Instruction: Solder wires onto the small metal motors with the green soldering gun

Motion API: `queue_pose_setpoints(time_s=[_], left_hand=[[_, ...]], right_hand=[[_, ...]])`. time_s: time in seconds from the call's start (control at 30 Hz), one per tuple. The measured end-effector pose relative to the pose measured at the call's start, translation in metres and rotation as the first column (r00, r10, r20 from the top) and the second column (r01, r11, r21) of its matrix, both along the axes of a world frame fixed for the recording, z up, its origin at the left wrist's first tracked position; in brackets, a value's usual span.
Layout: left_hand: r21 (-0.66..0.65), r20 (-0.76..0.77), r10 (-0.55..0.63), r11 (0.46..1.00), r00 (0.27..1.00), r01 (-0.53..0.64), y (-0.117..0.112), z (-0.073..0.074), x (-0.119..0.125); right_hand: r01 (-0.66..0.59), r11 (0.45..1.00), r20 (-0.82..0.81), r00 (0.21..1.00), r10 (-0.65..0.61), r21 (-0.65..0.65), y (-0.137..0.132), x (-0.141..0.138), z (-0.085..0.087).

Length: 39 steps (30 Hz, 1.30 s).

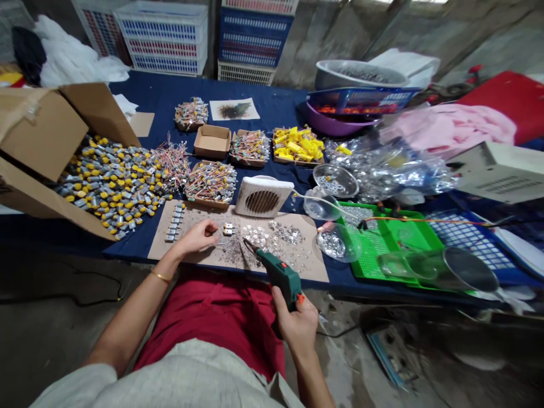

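My right hand [297,323] is wrapped round the handle of a dark green soldering gun [280,275]. Its thin tip points up and left over a cardboard sheet [312,266]. My left hand [199,237] hovers over the same sheet with thumb and fingertips together; what they pinch, if anything, I cannot make out. Just right of those fingers lie a couple of small motors [228,229] with white and yellow ends. A row of several similar motors [174,222] lines the sheet's left side. Small shiny metal pieces [284,233] are scattered right of the tip.
A white-framed fan [264,196] stands behind the sheet. To the left, an open carton [32,195] spills motors [113,181]. Small boxes hold wired motors [211,182] and yellow parts [298,144]. Clear bowls [346,243] and a green tray [369,258] sit at right.
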<state>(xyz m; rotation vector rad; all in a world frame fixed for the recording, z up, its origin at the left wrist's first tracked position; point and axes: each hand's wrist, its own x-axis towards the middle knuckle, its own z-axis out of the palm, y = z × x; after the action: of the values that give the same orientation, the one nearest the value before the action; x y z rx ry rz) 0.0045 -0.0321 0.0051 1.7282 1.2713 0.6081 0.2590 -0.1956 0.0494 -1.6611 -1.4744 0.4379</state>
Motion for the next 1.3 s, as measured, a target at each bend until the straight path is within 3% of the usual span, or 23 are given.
queue_pose_setpoints(time_s=[0.13,0.27,0.43,0.53,0.73,0.9,1.17,1.3], left_hand=[[0.184,-0.168,-0.034,0.981,0.985,0.065,-0.015,-0.001,0.006],[0.197,-0.266,0.028,0.98,0.963,0.026,-0.019,-0.007,0.021],[0.027,-0.075,-0.005,1.0,0.997,0.007,-0.002,-0.003,0.013],[-0.057,-0.09,-0.007,0.998,0.996,0.002,0.015,-0.002,0.01],[-0.033,-0.168,-0.051,0.998,0.984,0.046,0.032,-0.009,0.016],[-0.038,-0.195,-0.059,0.998,0.979,0.053,0.031,-0.005,0.018],[-0.068,-0.176,-0.026,0.998,0.984,0.014,0.033,-0.003,0.021],[-0.062,-0.184,-0.018,0.998,0.983,0.007,0.032,-0.005,0.021]], right_hand=[[0.086,0.996,-0.017,0.996,-0.086,-0.03,-0.006,0.0,0.0],[0.083,0.995,-0.017,0.996,-0.084,-0.049,-0.006,0.002,0.005],[-0.023,0.989,-0.09,0.996,0.01,-0.149,0.021,0.019,0.02],[-0.158,0.96,-0.136,0.982,0.129,-0.232,0.056,0.026,0.033],[-0.269,0.904,-0.115,0.963,0.244,-0.331,0.108,0.023,0.049],[-0.288,0.893,0.006,0.951,0.309,-0.346,0.121,0.025,0.053],[-0.347,0.88,0.024,0.927,0.374,-0.325,0.132,0.025,0.055],[-0.34,0.902,0.096,0.922,0.375,-0.267,0.133,0.024,0.055]])
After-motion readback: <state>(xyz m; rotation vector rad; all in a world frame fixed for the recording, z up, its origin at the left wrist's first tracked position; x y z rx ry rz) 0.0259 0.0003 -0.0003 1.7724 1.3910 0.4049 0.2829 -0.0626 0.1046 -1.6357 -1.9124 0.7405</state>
